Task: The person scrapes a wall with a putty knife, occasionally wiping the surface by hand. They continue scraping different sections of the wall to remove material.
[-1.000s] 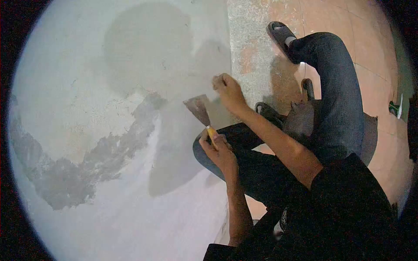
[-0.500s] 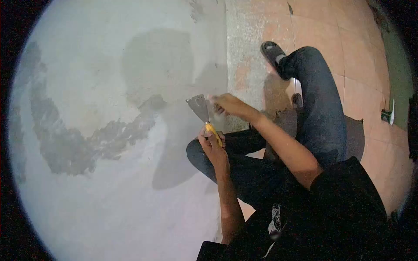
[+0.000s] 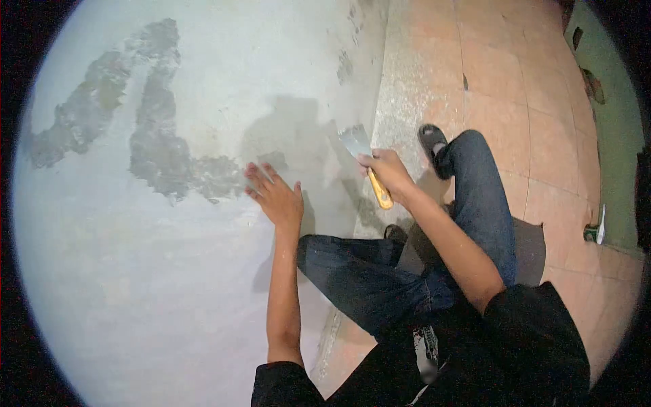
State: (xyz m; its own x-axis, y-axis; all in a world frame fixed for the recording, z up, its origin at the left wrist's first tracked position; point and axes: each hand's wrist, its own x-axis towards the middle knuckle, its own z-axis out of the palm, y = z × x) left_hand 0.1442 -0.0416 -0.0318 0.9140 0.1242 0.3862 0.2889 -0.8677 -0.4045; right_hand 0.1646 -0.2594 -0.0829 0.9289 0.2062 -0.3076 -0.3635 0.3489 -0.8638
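Note:
My left hand [image 3: 277, 198] lies against the pale wall [image 3: 169, 285] with its fingers spread, its fingertips at the right end of a grey rough patch [image 3: 159, 152]. Nothing is in it. To the right, my right hand [image 3: 390, 175] is closed round a putty knife [image 3: 381, 190] with a yellow handle. The knife's broad metal blade [image 3: 355, 140] points up and to the left, close to the wall's lower edge. Part of the handle sticks out below my fingers.
My bent legs [image 3: 481, 197] in dark trousers rest over the tiled floor [image 3: 495, 129]. A dark mat [image 3: 529, 251] lies under me. At the far right stands a small green container [image 3: 594, 233] with something white in it.
My left hand has let go of the yellow handle and moved left onto the wall, its fingers now spread. My right hand now holds the putty knife. The view has shifted.

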